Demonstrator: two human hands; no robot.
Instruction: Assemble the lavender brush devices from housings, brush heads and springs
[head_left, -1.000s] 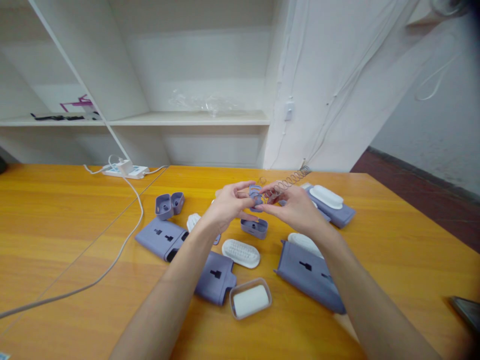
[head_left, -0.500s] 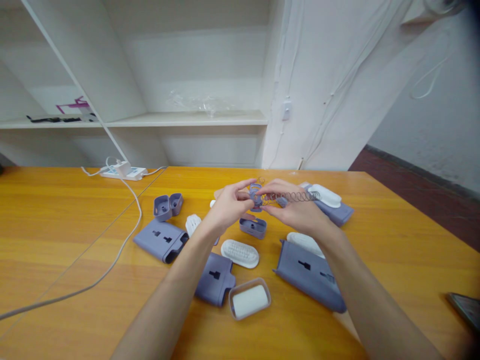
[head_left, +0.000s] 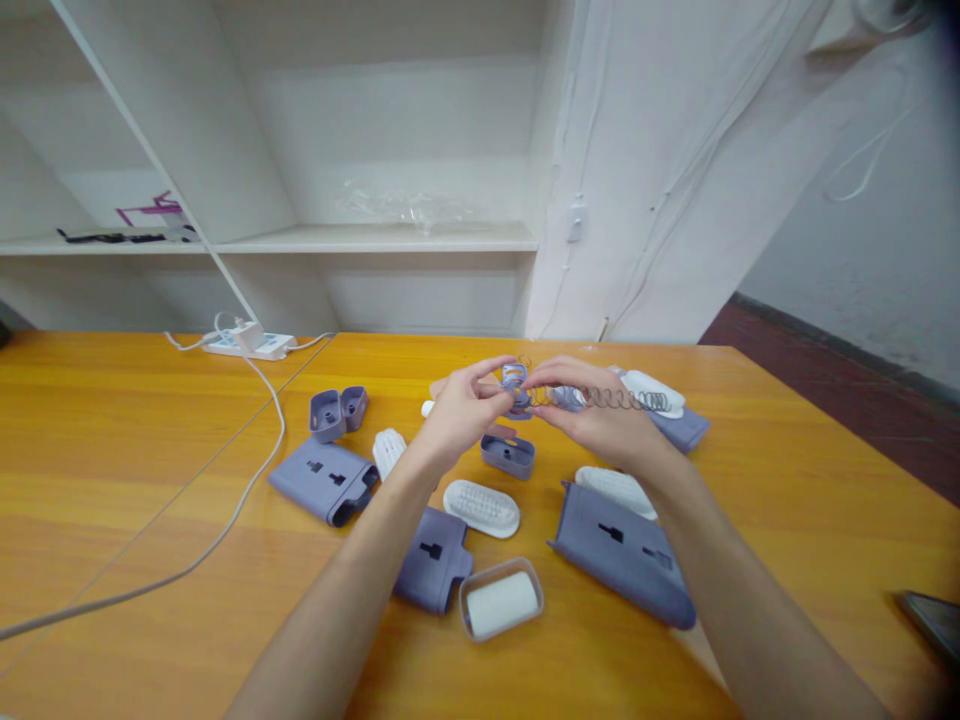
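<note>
Between my hands, above the table, is a small purple-grey plastic part [head_left: 514, 376]. My left hand [head_left: 466, 408] is closed on its left side. My right hand [head_left: 581, 408] pinches a long coiled metal spring [head_left: 622, 398] at the part's right side; the spring's free end sticks out to the right past my knuckles. How far the spring goes into the part is hidden by my fingers. Below my hands lies a purple-grey oval cup [head_left: 508, 456]. Nearer to me is a white oval bristled piece [head_left: 481, 507].
Purple-grey housings lie left [head_left: 322, 480], centre [head_left: 433, 560] and right [head_left: 622, 550]. A clear tray [head_left: 501, 598] holds a white block. Twin purple cups [head_left: 337, 412] stand at left. A power strip [head_left: 251, 344] and cable [head_left: 247, 500] lie farther left; a phone [head_left: 930, 620] lies far right.
The spring's free end has swung slightly downward and farther right. The plastic part has turned a little in my fingers. Both hands stay close together in nearly the same place.
</note>
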